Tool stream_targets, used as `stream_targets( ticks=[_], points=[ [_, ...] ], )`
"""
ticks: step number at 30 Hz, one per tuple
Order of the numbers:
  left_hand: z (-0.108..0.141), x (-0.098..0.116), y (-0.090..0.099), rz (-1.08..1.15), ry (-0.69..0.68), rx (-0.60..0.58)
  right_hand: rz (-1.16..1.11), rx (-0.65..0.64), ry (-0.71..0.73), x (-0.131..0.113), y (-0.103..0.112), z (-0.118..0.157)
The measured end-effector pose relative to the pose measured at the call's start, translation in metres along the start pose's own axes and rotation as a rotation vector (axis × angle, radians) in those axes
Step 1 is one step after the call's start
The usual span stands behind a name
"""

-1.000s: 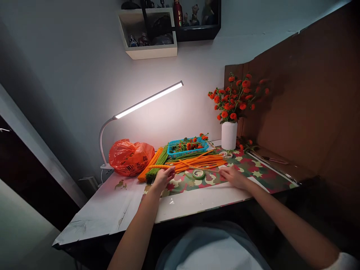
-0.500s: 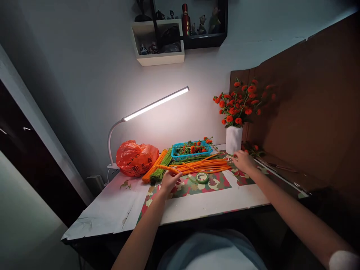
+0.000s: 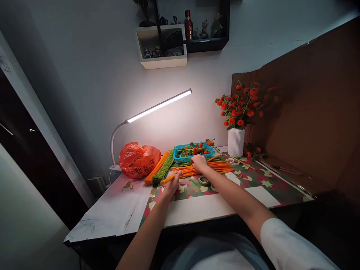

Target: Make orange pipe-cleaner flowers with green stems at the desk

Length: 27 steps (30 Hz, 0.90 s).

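My left hand [image 3: 172, 186] is closed around a thick, ridged orange pipe cleaner piece [image 3: 168, 179], its tip pointing left over the table. My right hand [image 3: 199, 163] is over the loose orange pipe cleaners [image 3: 221, 166], just in front of the blue basket [image 3: 182, 159]. Its fingers are curled downward, and what they hold, if anything, is hidden. A roll of green tape [image 3: 204, 180] lies close to the right forearm. Left of the hands lie bundles of green pipe cleaners [image 3: 165, 168] and orange pipe cleaners [image 3: 156, 169].
A red plastic bag [image 3: 139, 159] sits beside the lit desk lamp [image 3: 160, 106]. At the back right stands a white ribbed vase [image 3: 236, 142] of orange flowers [image 3: 239, 107]. White rings [image 3: 232, 161] lie near it. A cardboard panel [image 3: 303, 112] borders the right side.
My right hand has moved left from beside the vase to the orange pipe cleaners by the basket. My left hand has lowered slightly, still holding the orange piece. The view has shifted slightly.
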<state>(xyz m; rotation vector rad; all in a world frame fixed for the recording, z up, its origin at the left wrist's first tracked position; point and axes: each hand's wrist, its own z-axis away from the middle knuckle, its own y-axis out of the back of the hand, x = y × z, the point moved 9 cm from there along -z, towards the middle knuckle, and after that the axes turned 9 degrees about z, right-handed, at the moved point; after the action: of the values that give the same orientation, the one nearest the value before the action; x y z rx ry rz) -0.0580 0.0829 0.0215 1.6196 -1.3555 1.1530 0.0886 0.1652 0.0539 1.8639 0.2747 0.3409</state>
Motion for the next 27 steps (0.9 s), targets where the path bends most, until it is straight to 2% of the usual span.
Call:
stream_targets(
  ticks=[2, 6, 11, 14, 16, 19, 21, 24, 27],
  points=[
    [0.001, -0.001, 0.000, 0.005, 0.034, 0.017, 0.008, -0.003, 0.005, 0.000, -0.002, 0.000],
    [0.005, -0.017, -0.001, 0.187, 0.248, 0.059, 0.013, 0.024, 0.039, -0.001, 0.001, -0.001],
    [0.007, -0.020, -0.005, 0.400, 0.327, 0.044, -0.003, 0.132, 0.062, 0.007, 0.022, -0.005],
    [0.009, -0.024, -0.007, 0.493, 0.403, 0.058, -0.047, 0.241, 0.128, 0.013, 0.044, -0.009],
    [0.010, -0.027, -0.005, 0.565, 0.444, 0.103, -0.139, 0.423, 0.210, 0.017, 0.071, -0.008],
    [0.011, -0.029, -0.005, 0.647, 0.468, 0.143, -0.201, 0.672, 0.239, 0.033, 0.110, -0.003],
    [0.011, -0.029, -0.005, 0.655, 0.478, 0.148, -0.192, 0.783, 0.232, 0.045, 0.133, 0.000],
    [0.011, -0.032, -0.004, 0.648, 0.498, 0.146, -0.161, 0.859, 0.181, 0.061, 0.159, 0.006],
    [0.010, -0.032, -0.005, 0.691, 0.505, 0.142, -0.153, 0.885, 0.138, 0.064, 0.166, 0.024]
  ],
)
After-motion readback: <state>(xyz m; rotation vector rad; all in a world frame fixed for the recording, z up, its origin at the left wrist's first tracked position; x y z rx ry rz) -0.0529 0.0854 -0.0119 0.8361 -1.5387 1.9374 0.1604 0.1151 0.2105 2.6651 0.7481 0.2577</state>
